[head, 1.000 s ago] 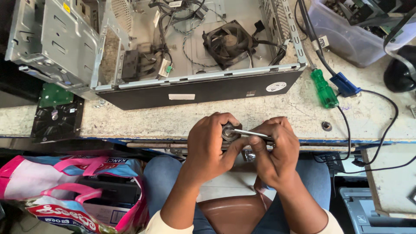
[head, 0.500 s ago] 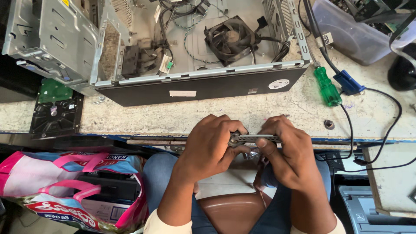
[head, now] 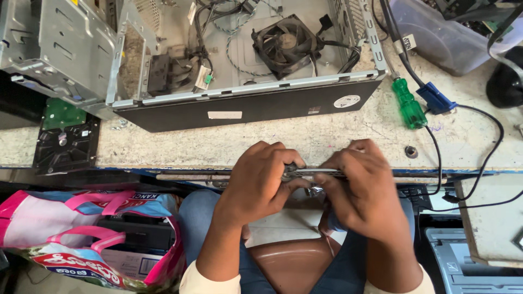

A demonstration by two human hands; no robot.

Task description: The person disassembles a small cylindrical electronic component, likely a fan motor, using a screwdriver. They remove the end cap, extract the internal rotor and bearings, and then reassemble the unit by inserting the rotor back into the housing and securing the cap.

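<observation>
My left hand [head: 260, 179] and my right hand [head: 363, 188] meet over the front edge of the stone worktop [head: 305, 141], above my lap. Together they hold a small dark and metallic part [head: 305, 174], a short rod-like piece, mostly hidden by my fingers. My left fingers curl around its dark left end. On the silver right end my right fingers close from above.
An open desktop computer case [head: 245, 103] with a black fan [head: 286, 43] and loose cables lies beyond my hands. A hard drive [head: 65, 144] sits left, a green-handled screwdriver [head: 409, 103] and blue plug [head: 435, 98] right. A pink bag [head: 87, 239] stands lower left.
Both hands have shifted slightly toward me along the table edge. My right hand has slid over the metal end, covering more of the part.
</observation>
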